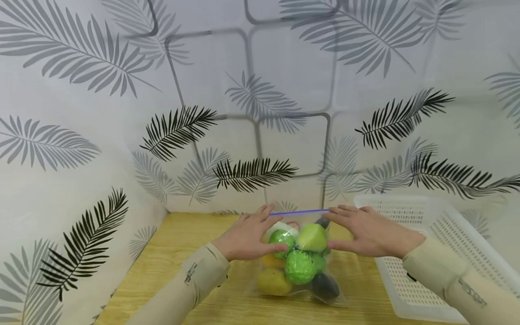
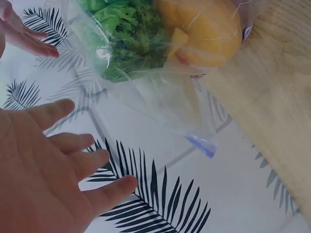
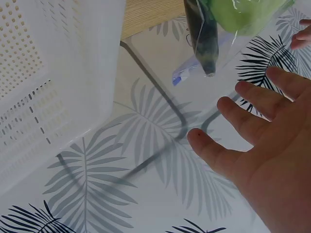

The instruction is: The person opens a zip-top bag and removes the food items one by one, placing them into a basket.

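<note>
"What's closest to us?"

"Two hands. The left hand is at the left of the clear bag, and the right hand is at its right. All the fingers are out straight and hold nothing. I can't tell if a thumb brushes the bag."

"What might go wrong?"

"I think the bag could tip over, because it's lumpy and nobody has hold of it. One bump might do it. If its top isn't zipped, things could roll out."

"What's in the bag?"

"It sits on the table, full of food shapes. At its front are a yellow lump and a dark lump. Behind them is a crinkly green ball, then a smooth green thing. A long dark thing is at the back right. Along the bag's top runs a purple strip. I can't tell if it's pressed together."

"Anything else?"

"A white basket with little holes is right of the bag. The right sleeve hides some of it. Behind the bag there's a leafy sheet."
</note>
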`<state>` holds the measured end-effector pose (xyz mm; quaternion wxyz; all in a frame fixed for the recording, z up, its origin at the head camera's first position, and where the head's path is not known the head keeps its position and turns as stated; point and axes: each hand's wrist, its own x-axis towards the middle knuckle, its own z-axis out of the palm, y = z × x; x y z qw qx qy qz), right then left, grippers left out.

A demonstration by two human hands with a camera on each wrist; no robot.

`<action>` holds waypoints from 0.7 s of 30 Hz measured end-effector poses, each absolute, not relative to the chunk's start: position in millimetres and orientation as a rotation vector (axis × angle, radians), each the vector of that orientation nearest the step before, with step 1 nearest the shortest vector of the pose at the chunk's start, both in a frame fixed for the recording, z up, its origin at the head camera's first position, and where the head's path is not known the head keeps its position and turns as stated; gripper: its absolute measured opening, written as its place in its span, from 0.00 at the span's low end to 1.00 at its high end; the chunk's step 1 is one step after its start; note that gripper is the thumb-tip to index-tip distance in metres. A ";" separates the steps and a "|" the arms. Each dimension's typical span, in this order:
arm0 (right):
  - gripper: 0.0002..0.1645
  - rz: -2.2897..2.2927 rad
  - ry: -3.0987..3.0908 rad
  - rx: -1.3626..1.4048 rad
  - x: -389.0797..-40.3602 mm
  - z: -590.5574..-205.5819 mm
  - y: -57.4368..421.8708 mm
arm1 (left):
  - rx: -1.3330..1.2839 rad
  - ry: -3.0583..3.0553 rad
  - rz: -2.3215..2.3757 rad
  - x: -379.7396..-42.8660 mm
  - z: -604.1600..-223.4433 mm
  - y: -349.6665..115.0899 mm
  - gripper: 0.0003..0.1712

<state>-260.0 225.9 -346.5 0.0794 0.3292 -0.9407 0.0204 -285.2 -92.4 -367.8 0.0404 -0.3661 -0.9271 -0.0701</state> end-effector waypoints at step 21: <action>0.25 0.251 -2.976 0.855 -324.2 -359.9 224.4 | -0.644 -2.927 -0.648 -339.2 -403.1 -113.1 0.26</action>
